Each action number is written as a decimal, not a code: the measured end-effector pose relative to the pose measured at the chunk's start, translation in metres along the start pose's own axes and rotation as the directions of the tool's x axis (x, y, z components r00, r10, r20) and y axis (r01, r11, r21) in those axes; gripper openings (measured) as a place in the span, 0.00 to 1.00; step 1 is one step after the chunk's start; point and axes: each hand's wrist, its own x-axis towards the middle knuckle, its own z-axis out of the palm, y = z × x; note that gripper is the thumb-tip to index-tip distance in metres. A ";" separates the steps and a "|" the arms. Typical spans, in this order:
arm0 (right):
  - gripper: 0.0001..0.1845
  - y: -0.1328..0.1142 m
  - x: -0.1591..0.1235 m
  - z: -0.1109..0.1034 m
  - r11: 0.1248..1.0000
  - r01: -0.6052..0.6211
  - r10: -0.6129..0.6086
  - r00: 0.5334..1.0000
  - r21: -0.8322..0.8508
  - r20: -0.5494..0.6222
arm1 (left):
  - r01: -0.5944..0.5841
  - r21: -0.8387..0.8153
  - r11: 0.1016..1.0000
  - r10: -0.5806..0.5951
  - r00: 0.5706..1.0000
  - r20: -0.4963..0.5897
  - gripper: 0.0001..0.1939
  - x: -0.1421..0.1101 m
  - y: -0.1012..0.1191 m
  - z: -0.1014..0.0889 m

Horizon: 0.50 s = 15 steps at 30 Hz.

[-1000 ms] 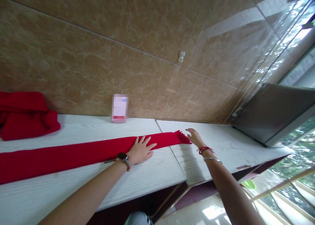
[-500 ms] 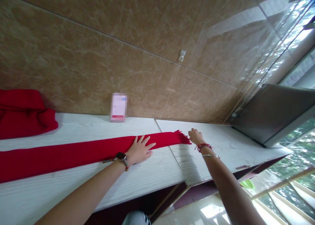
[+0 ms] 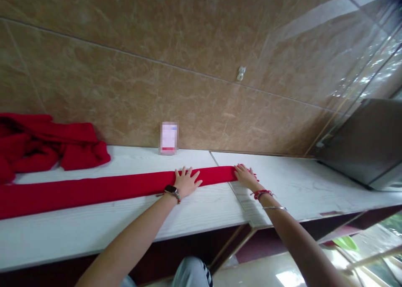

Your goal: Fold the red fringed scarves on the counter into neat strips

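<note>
A long red scarf [image 3: 119, 188], folded into a narrow strip, lies flat along the white wood-grain counter [image 3: 132, 220]. My left hand [image 3: 186, 182] rests on it with fingers spread, a watch on the wrist. At the scarf's fringed right end, my right hand [image 3: 245, 177] lies on the cloth, fingers stretched out and covering part of the fringe. The scarf's left end runs out of view. Behind it on the left, bunched red fabric [image 3: 78, 142] sits against the wall.
A pixelated pink-white card or box [image 3: 168, 138] stands against the brown tiled wall [image 3: 188, 98]. A small white hook [image 3: 241, 73] is on the tiles. At the far right stands a dark grey appliance-like box [image 3: 361, 140]. Open shelf space [image 3: 266, 245] shows under the counter edge.
My right hand has moved from beside the fringe onto the scarf's end, its curled fingers now straightened. My left hand keeps its place. The view has swung left, showing more bunched fabric.
</note>
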 end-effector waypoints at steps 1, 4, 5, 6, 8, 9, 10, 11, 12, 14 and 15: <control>0.23 -0.011 0.003 -0.004 1.000 0.003 -0.003 1.000 0.001 -0.029 | 0.008 -0.001 1.000 -0.008 1.000 0.021 0.28 0.000 -0.001 0.000; 0.25 -0.059 0.008 -0.011 0.980 0.184 -0.181 0.982 0.076 -0.048 | -0.017 -0.005 1.000 0.018 0.999 0.048 0.28 0.000 -0.002 0.001; 0.25 -0.075 0.008 -0.010 0.963 0.249 -0.247 0.968 0.100 -0.031 | -0.025 -0.005 1.000 0.025 0.998 0.052 0.28 -0.001 -0.003 0.001; 0.25 -0.090 0.007 -0.008 0.948 0.296 -0.297 0.955 0.115 -0.010 | -0.028 -0.005 1.000 0.028 0.998 0.052 0.27 -0.003 -0.004 0.001; 0.26 -0.109 0.003 -0.001 0.935 0.337 -0.341 0.940 0.115 0.024 | -0.023 0.004 1.000 0.023 0.999 0.046 0.26 -0.011 -0.011 -0.001; 0.26 -0.112 0.000 0.003 0.934 0.340 -0.345 0.938 0.105 0.032 | -0.017 0.014 1.000 0.016 0.999 0.041 0.25 -0.019 -0.018 -0.003; 0.25 -0.112 -0.002 0.007 0.936 0.340 -0.344 0.938 0.090 0.034 | -0.010 0.028 1.000 0.009 0.999 0.035 0.24 -0.028 -0.027 -0.005; 0.25 -0.110 -0.003 0.011 0.936 0.344 -0.347 0.937 0.075 0.033 | -0.003 0.045 0.999 0.002 0.999 0.032 0.23 -0.039 -0.038 -0.009; 0.25 -0.106 -0.003 0.014 0.931 0.360 -0.362 0.932 0.057 0.034 | 0.009 0.066 0.998 -0.011 0.999 0.030 0.23 -0.053 -0.053 -0.013; 0.25 -0.097 -0.003 0.019 0.905 0.425 -0.426 0.904 0.018 0.045 | 0.047 0.112 0.993 -0.050 0.999 0.019 0.22 -0.087 -0.087 -0.022; 0.25 -0.093 -0.002 0.022 0.893 0.451 -0.451 0.892 0.009 0.031 | 0.081 0.135 0.988 -0.083 0.996 0.011 0.22 -0.106 -0.107 -0.028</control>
